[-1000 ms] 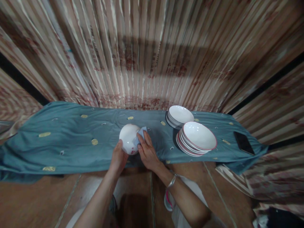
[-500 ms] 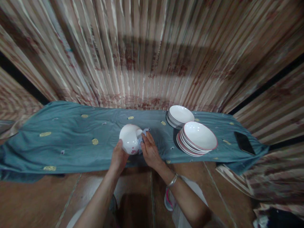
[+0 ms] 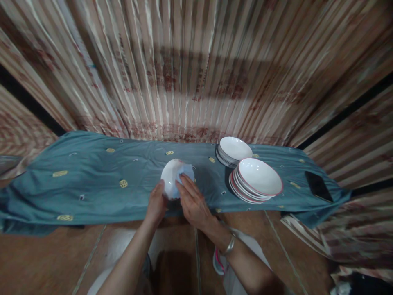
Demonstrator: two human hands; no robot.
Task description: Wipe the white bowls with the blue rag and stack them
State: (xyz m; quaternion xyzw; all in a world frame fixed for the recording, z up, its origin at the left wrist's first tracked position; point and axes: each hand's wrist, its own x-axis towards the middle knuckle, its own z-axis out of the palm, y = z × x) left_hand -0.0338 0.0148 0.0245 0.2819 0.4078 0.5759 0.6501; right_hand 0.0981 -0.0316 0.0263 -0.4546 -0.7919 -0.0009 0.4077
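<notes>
A white bowl [image 3: 168, 180] is held tilted above the cloth-covered table, its outer side turned up toward me. My left hand [image 3: 157, 201] grips its near left edge, with the thumb on the outside. Against the right part of the bowl, my right hand [image 3: 193, 200] presses a light blue cloth [image 3: 186, 171] with its fingers. The bowl's inside and the left fingertips are hidden. To the right stands a stack of red-rimmed white bowls [image 3: 260, 177], and just behind it a shorter stack of white bowls [image 3: 236, 149].
A teal tablecloth [image 3: 95, 176] with yellow pineapple prints covers the long narrow table. At its right end lies a black phone [image 3: 318, 186]. A striped curtain [image 3: 184, 82] hangs right behind the table, and a tiled floor [image 3: 175, 254] lies below.
My right hand has pushed the cloth from the bowl's lower rim area up over its outer side, and the cloth now lies spread. The bowl has turned and shifted slightly right.
</notes>
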